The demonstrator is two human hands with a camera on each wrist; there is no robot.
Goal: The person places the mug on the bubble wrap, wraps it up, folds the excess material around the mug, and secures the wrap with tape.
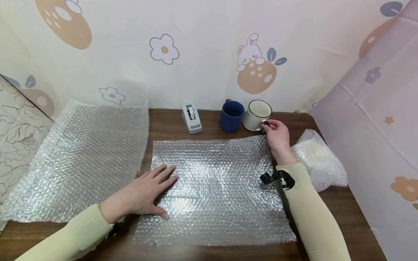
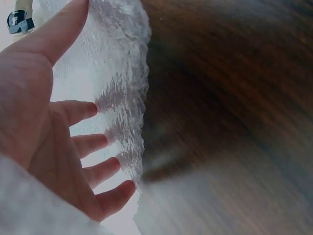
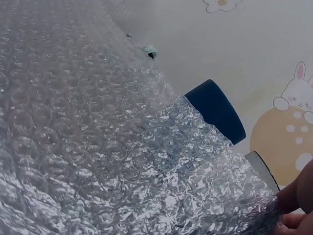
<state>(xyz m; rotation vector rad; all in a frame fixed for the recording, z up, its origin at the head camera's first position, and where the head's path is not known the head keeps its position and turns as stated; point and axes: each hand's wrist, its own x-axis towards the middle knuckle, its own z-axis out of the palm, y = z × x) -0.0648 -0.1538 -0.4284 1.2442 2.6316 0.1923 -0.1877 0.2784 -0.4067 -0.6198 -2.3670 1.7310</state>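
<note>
1. Pinching the far right corner of a rectangular sheet of clear, glossy bubble wrap (image 1: pixel 215 174), my right hand (image 1: pixel 279 139) is bent at the fingers, its grip on the plastic seen in the right wrist view.

2. My left hand (image 1: pixel 143 192) lies palm down over the sheet's left edge, fingers relaxed and spread, fingertips touching the plastic.

3. The sheet lies at the centre of a brown wood-grain table (image 1: pixel 210 125), bright with reflected light and creased near my right fingers.

4. Just beyond the pinched corner stands a white mug with a black rim and dark handle (image 1: pixel 254 119). My fingers partly cover the handle; I cannot tell whether they touch it.

5. A plain dark blue mug (image 1: pixel 230 119) stands upright just left of it, and farther left, along the table's far side, sits a light grey tape dispenser (image 1: pixel 193 123).

6. A second sheet of clear bubble wrap (image 1: pixel 91 152) covers the left side; a whitish, rounded bundle in bubble wrap (image 1: pixel 321 161) rests at right, beside my forearm.

7. Behind everything hangs a pale cloth backdrop (image 1: pixel 202 54) printed with flowers, orange fruit and a white rabbit.
</note>
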